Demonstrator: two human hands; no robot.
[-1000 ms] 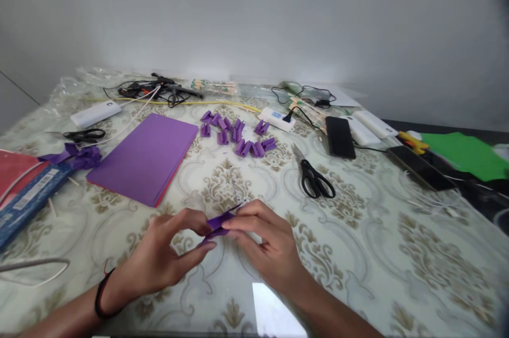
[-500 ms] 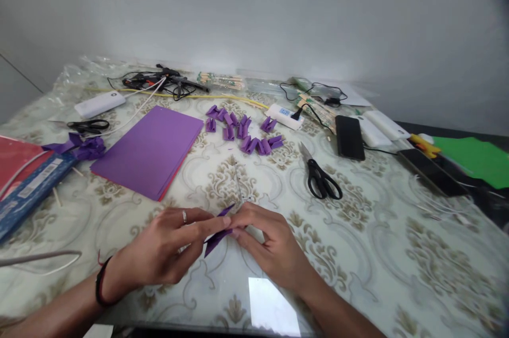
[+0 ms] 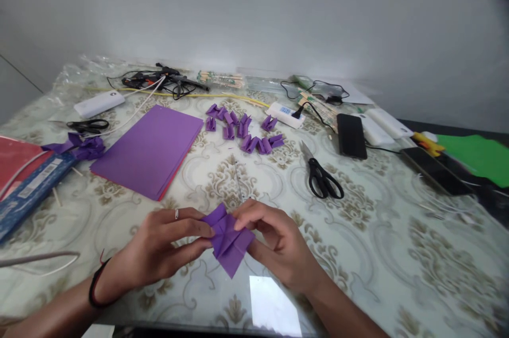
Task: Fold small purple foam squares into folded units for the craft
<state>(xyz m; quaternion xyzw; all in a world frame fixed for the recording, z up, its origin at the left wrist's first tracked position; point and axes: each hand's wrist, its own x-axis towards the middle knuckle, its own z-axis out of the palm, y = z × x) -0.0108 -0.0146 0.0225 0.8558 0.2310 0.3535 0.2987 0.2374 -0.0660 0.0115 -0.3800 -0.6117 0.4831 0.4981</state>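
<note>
plain pale grey wall (image 3: pixel 254 15), patterned cream tabletop (image 3: pixel 369 253), bright reflection (image 3: pixel 274 306) near its front edge

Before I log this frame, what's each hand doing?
Left hand: closed on the purple paper.
Right hand: closed on the same paper.

We seem to be at a craft spot in a room we can't pin down as home or workshop: a table (image 3: pixel 382 253) with a floral cover against a plain pale wall (image 3: pixel 254 15), spread with coloured paper (image 3: pixel 149 150), scissors (image 3: pixel 324 179), phones (image 3: pixel 352 135) and a power strip (image 3: pixel 285 114).
</note>
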